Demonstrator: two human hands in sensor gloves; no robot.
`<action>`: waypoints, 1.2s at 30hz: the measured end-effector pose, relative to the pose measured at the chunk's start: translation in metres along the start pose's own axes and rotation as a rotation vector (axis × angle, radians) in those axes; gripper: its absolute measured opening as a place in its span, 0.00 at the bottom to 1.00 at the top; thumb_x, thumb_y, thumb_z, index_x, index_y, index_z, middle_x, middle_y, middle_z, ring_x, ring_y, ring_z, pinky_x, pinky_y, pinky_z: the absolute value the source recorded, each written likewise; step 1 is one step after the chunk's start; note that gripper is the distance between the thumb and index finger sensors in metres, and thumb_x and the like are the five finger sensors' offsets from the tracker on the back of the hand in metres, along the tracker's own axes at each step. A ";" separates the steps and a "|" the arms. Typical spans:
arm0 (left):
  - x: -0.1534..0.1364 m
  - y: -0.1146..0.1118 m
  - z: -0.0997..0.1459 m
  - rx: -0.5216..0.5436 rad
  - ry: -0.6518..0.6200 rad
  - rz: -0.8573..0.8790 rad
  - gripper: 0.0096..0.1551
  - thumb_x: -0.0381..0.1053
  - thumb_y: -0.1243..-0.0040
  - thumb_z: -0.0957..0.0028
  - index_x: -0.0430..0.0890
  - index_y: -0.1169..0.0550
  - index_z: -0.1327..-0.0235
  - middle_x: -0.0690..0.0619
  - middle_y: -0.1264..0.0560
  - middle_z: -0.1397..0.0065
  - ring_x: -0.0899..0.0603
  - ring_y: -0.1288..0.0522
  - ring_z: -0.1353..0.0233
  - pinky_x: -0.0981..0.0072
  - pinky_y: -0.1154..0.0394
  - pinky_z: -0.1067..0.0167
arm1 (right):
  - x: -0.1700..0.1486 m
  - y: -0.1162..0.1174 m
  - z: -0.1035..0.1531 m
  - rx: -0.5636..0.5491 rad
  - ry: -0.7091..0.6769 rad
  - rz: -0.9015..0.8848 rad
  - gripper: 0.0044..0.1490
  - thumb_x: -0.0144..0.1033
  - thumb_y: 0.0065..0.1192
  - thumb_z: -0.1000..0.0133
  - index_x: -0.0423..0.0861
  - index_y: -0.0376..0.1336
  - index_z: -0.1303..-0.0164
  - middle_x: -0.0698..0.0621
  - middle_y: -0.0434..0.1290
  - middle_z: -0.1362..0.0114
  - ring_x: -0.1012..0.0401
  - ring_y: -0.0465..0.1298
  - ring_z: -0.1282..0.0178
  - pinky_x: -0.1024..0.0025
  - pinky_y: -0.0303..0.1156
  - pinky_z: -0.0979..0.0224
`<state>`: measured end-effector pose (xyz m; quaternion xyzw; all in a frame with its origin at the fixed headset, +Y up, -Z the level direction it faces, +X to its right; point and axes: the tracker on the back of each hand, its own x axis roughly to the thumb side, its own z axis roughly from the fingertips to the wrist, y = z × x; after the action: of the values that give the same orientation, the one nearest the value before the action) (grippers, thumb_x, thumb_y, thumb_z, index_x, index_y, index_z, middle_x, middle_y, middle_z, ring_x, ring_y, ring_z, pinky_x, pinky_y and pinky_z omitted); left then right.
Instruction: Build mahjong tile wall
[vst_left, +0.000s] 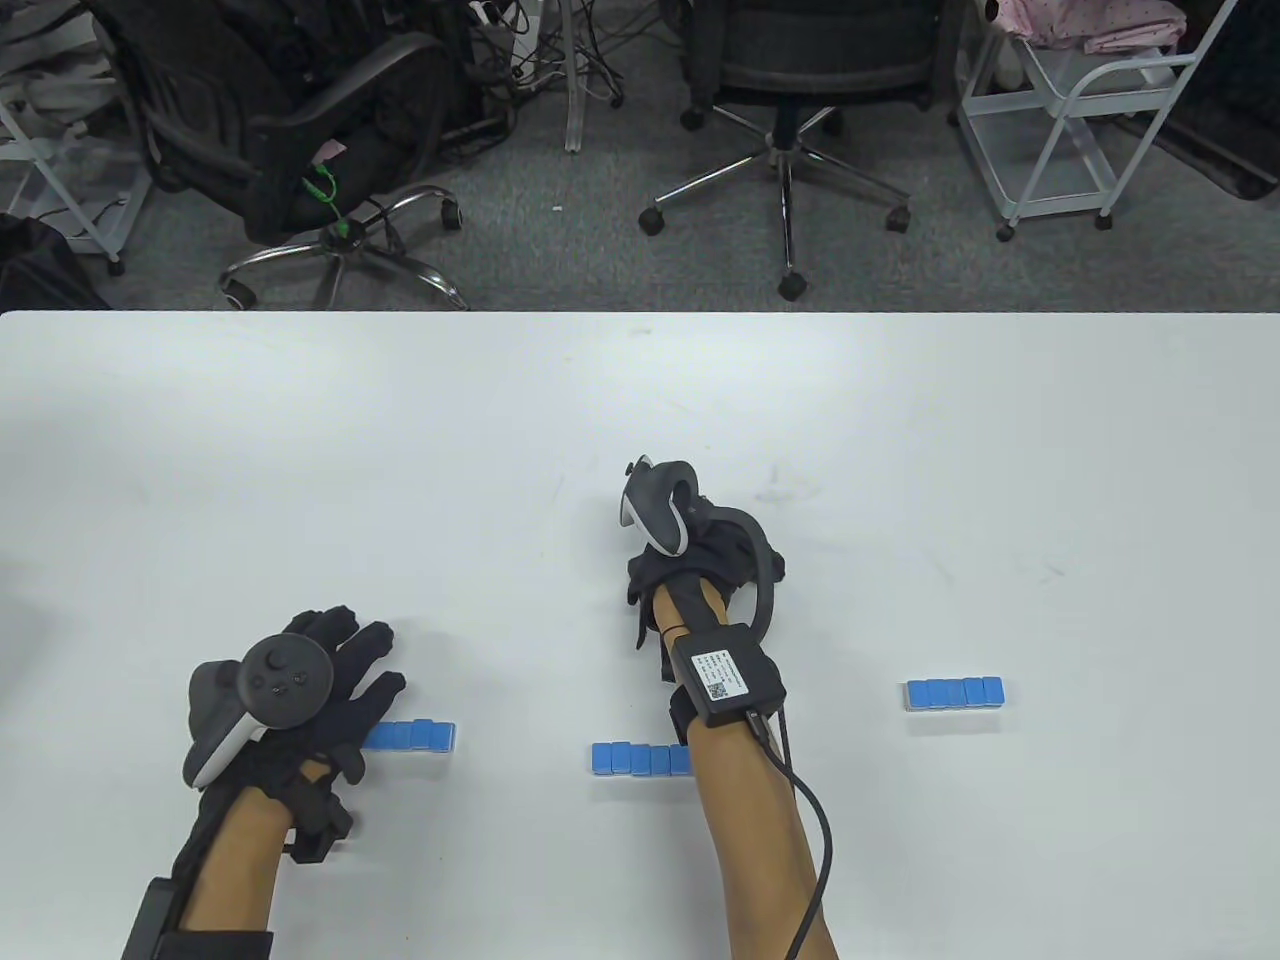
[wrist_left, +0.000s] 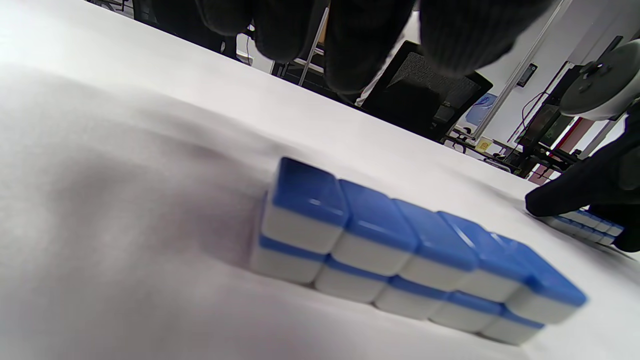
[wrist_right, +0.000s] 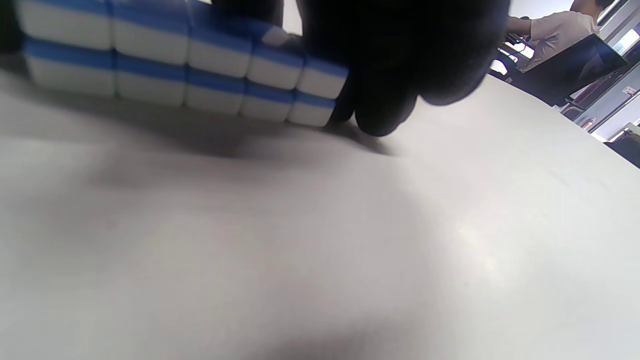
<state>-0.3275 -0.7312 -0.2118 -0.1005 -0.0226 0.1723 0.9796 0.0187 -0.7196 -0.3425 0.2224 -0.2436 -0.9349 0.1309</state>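
Two hands (vst_left: 300, 690) (vst_left: 690, 560) work among three tile rows (vst_left: 953, 693).

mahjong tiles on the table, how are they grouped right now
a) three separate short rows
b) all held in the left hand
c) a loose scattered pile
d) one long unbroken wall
a: the table view shows a left row, a middle row and a right row, with bare table between them.

left tile row (vst_left: 412, 736): left end under left hand (vst_left: 320, 690) | middle row (vst_left: 640, 758): right end behind forearm
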 end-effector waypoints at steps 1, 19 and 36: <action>0.000 0.000 0.000 -0.001 0.001 0.000 0.37 0.67 0.48 0.47 0.58 0.33 0.23 0.50 0.47 0.13 0.36 0.54 0.14 0.26 0.59 0.25 | 0.000 0.000 0.000 0.001 -0.002 0.001 0.63 0.82 0.54 0.65 0.51 0.50 0.27 0.37 0.67 0.26 0.39 0.71 0.27 0.39 0.66 0.25; -0.001 0.000 0.000 -0.001 0.001 0.002 0.37 0.67 0.48 0.47 0.58 0.33 0.22 0.50 0.47 0.13 0.36 0.54 0.14 0.25 0.58 0.25 | -0.037 -0.021 0.017 0.063 -0.031 -0.088 0.67 0.84 0.43 0.68 0.53 0.44 0.24 0.38 0.64 0.23 0.39 0.68 0.24 0.39 0.64 0.23; -0.005 0.003 0.003 0.018 0.032 0.001 0.37 0.67 0.49 0.47 0.58 0.32 0.23 0.50 0.47 0.13 0.36 0.54 0.14 0.25 0.58 0.25 | -0.273 0.046 0.009 -0.096 0.051 -0.278 0.54 0.74 0.48 0.60 0.50 0.56 0.28 0.44 0.75 0.33 0.44 0.76 0.33 0.41 0.69 0.29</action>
<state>-0.3339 -0.7297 -0.2092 -0.0947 -0.0052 0.1715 0.9806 0.2574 -0.6590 -0.2155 0.2712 -0.1620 -0.9486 0.0166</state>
